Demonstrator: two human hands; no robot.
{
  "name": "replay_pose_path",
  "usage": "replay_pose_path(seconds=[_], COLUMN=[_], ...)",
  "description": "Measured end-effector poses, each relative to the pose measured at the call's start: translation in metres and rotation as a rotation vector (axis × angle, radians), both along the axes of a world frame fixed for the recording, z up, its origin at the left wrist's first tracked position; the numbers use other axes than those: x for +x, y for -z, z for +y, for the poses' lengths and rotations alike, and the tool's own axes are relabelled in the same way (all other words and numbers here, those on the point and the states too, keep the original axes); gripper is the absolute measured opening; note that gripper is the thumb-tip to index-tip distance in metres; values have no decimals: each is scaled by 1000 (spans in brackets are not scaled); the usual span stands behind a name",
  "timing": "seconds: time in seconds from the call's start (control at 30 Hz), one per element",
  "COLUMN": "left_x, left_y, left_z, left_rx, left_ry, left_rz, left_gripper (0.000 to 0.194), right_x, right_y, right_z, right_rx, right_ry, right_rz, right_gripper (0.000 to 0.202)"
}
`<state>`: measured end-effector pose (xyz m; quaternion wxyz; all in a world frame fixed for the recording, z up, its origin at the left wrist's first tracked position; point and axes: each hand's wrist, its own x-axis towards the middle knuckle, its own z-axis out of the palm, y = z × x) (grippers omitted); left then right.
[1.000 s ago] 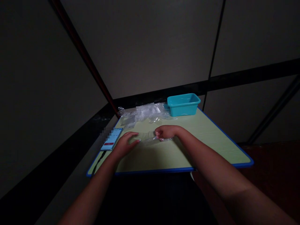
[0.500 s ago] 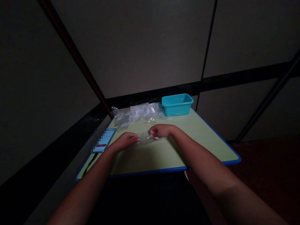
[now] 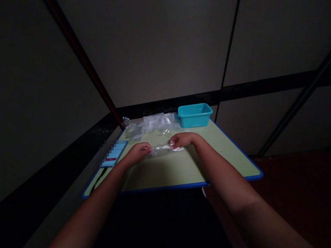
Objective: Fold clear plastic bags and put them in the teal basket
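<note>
A clear plastic bag (image 3: 161,150) stretches between my hands, just above the middle of the table. My left hand (image 3: 141,152) pinches its left end between thumb and fingers. On the other side my right hand (image 3: 181,139) is closed on the bag's upper right part, and a shiny crumpled end sticks out beneath the fingers. Whether anything lies inside the bag I cannot make out. Behind the hands, more clear plastic bags (image 3: 157,123) lie in a loose pile along the table's far edge.
A turquoise plastic basket (image 3: 196,120) stands at the far right of the pale table (image 3: 222,155), which has a blue rim. A phone (image 3: 115,154) lies at the left edge, with a black strap (image 3: 99,179) near it. Walls close in behind and on the left.
My right hand has moved slightly up and to the right, away from the left. The bag between them is drawn out wider and shows more clearly.
</note>
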<state>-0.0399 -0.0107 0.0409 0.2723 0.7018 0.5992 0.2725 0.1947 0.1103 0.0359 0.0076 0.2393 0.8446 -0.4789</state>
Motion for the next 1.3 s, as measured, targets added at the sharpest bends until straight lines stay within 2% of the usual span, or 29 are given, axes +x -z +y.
replay_pose_path(seconds=[0.17,0.37,0.63,0.77,0.9,1.13,1.3], left_x=[1,5,-1,-3,-2,-1,-2], left_y=[-2,-2,5,9,12,15,15], left_z=[6,15,31,34,34,35,35], left_rx=[78,73,59,47,28,167,216], left_ry=[-24,-16,-4,6,0,-29,-49], left_rz=[29,-17,43,59,77,181,204], left_gripper=[24,24,22,21,20,23,24], right_x=[13,14,13,15,16,13,12], right_y=[8,10,11,11,12,17,20], right_z=[18,19,19,23,26,30,30], right_rx=[-92,-83,67,131,183,257,235], right_ry=[99,199,241,216,229,330,332], right_rz=[24,53,-18,-67,-122,-102,-68], right_gripper=[16,5,3,12,10,12,8])
